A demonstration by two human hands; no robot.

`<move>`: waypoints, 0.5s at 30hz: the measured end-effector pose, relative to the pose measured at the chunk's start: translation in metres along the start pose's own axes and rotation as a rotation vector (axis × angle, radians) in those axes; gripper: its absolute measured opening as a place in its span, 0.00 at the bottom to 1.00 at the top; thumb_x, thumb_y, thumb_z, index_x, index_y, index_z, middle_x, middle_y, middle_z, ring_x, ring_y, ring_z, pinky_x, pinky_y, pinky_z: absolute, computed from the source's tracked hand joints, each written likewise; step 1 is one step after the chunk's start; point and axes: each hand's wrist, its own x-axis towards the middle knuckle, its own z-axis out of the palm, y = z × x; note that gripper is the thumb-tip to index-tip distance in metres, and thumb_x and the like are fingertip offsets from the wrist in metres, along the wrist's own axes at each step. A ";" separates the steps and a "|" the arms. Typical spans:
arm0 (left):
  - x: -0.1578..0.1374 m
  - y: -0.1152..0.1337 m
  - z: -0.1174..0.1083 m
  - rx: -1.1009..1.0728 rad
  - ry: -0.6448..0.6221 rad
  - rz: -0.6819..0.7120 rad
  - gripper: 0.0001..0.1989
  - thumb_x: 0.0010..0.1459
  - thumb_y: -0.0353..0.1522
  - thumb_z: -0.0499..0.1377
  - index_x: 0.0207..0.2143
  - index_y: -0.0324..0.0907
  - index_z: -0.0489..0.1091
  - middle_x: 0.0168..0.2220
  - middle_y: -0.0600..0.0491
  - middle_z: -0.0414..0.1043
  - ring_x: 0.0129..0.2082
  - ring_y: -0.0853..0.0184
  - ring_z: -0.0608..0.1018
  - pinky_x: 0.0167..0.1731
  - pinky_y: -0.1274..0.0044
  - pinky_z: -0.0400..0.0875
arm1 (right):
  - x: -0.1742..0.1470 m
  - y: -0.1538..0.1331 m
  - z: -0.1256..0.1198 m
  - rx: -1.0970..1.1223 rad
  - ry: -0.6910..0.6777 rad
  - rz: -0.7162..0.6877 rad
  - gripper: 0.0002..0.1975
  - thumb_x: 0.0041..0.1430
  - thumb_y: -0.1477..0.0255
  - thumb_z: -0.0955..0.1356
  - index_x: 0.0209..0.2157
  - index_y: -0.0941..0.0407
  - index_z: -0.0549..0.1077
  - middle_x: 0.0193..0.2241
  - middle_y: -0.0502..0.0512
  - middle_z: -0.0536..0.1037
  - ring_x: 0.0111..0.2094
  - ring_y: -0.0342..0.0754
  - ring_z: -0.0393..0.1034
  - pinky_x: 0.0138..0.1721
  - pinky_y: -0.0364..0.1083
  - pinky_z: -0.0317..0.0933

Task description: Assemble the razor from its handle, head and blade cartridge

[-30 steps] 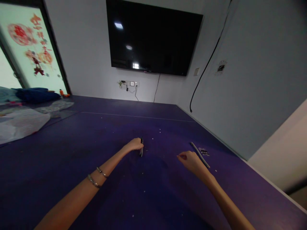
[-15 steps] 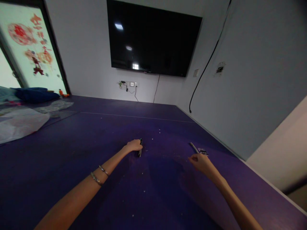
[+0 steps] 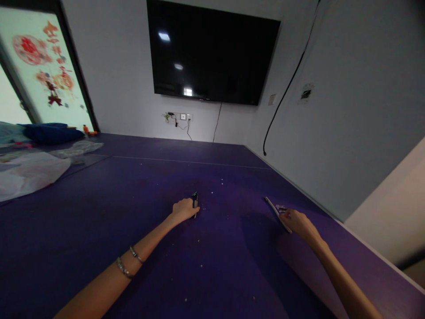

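My left hand (image 3: 183,210) is closed around a slim dark-and-silver tool (image 3: 195,204), which points away from me over the purple surface (image 3: 149,212); its exact kind is too small to make out. Over on the right, the fingers of my right hand (image 3: 297,221) pinch the near end of a small clear packet (image 3: 280,208) with dark bits inside. Part of that packet is hidden by the fingers. Just left of this hand, a thin, long, light-edged strip (image 3: 274,208) lies slantwise on the surface.
Small white specks dot the purple surface. White plastic sheeting (image 3: 33,173) and a dark blue cloth bundle (image 3: 49,133) lie at the far left. A black cable (image 3: 288,86) hangs down the right wall. A television (image 3: 214,51) is mounted on the back wall.
My right hand has moved right, from beside the strip onto the clear packet, uncovering the strip's near end. My left hand has shifted slightly down along the slim tool.
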 end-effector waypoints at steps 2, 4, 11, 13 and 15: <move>0.000 0.001 0.003 0.005 0.014 0.001 0.17 0.50 0.44 0.53 0.30 0.41 0.71 0.34 0.44 0.74 0.36 0.56 0.76 0.33 0.70 0.67 | 0.005 0.005 0.002 -0.023 -0.032 0.017 0.19 0.53 0.57 0.60 0.33 0.57 0.73 0.31 0.63 0.77 0.30 0.54 0.73 0.26 0.45 0.58; 0.001 0.002 0.005 0.013 0.018 0.007 0.15 0.50 0.43 0.52 0.30 0.41 0.71 0.34 0.45 0.75 0.36 0.56 0.76 0.33 0.70 0.68 | 0.009 0.007 0.004 -0.044 -0.066 0.011 0.21 0.53 0.55 0.60 0.31 0.57 0.73 0.31 0.64 0.77 0.30 0.55 0.73 0.26 0.45 0.59; 0.003 0.003 0.003 0.038 -0.006 0.053 0.14 0.52 0.41 0.51 0.28 0.42 0.71 0.32 0.47 0.74 0.35 0.58 0.77 0.33 0.71 0.69 | 0.023 0.011 0.015 -0.095 -0.184 -0.067 0.20 0.56 0.56 0.58 0.25 0.56 0.71 0.26 0.58 0.76 0.30 0.52 0.73 0.28 0.44 0.59; 0.004 0.002 0.002 0.044 -0.016 0.070 0.14 0.52 0.41 0.51 0.28 0.42 0.71 0.32 0.47 0.74 0.35 0.58 0.77 0.33 0.71 0.69 | 0.023 0.011 0.016 -0.116 -0.181 -0.105 0.18 0.56 0.58 0.58 0.26 0.56 0.70 0.27 0.58 0.76 0.31 0.52 0.72 0.28 0.44 0.59; 0.006 0.001 0.002 0.050 -0.021 0.088 0.14 0.51 0.41 0.52 0.28 0.42 0.71 0.32 0.47 0.74 0.34 0.59 0.77 0.33 0.71 0.68 | 0.018 0.008 0.016 -0.139 -0.152 -0.158 0.17 0.57 0.61 0.58 0.27 0.56 0.71 0.28 0.58 0.76 0.32 0.52 0.72 0.28 0.44 0.58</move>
